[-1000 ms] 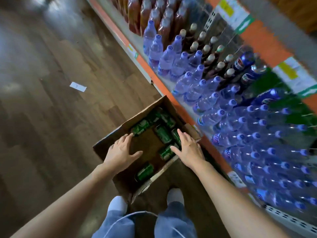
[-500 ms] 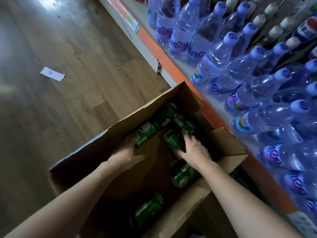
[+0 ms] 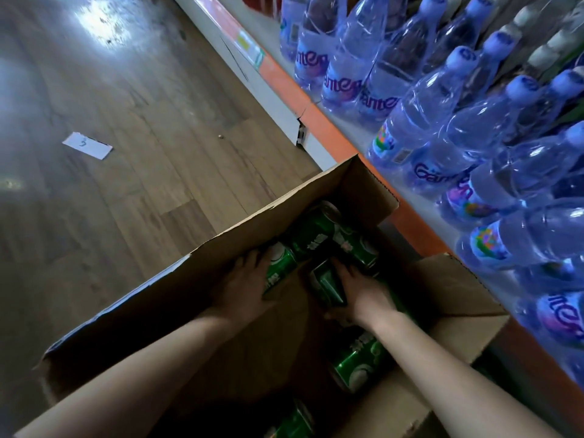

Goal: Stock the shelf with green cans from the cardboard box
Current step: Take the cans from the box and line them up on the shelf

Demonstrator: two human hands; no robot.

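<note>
On the floor (image 3: 126, 216), just beside the shelf (image 3: 344, 143) whose orange lip runs below rows of blue bottles (image 3: 442, 131), stands the open brown box (image 3: 177, 289), one flap (image 3: 455, 298) folded out toward the shelf. Inside lie the cans (image 3: 319, 235), glossy dark green with pale lettering and silver ends, all on their sides. Several are bunched in the box's far corner, one lies near its right edge and one at its near edge. Both bare forearms reach in. The left hand (image 3: 243, 289) lies palm-down against the left can (image 3: 279, 268) by the box's left wall, but I cannot tell whether the fingers close round it. The right hand (image 3: 363, 294) clamps the middle can (image 3: 325, 284), fingers curled over it. A paper slip (image 3: 87, 145) lies well apart on the floor.
</note>
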